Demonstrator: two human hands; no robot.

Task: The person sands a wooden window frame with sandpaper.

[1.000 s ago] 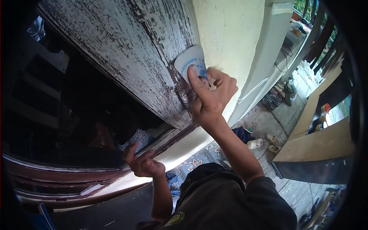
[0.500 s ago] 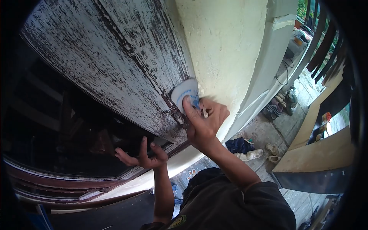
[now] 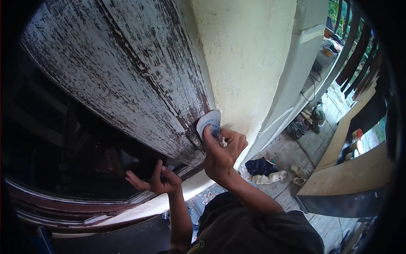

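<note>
sandpaper [image 3: 209, 118], a pale rounded piece with blue print, sits at the right edge of the weathered wooden panel [image 3: 105, 72], near its lower end and right beside the cream wall [image 3: 247, 55]. the right hand [image 3: 222, 158] pinches it, thumb laid on the printed side and the other fingers [image 3: 233, 135] curled behind, partly hidden. the left hand [image 3: 164, 184] holds nothing; its fingers are spread near the panel's lower corner, and i cannot tell whether any of them touches the frame.

the pinch seems to take only the near part of the sheet, so its free end could fold or tear if a rough patch of the panel snags it. with the wall this close, a sideways slip could scuff its finish or scrape the knuckles. pressing too hard right at the edge might wear the wood unevenly.
</note>
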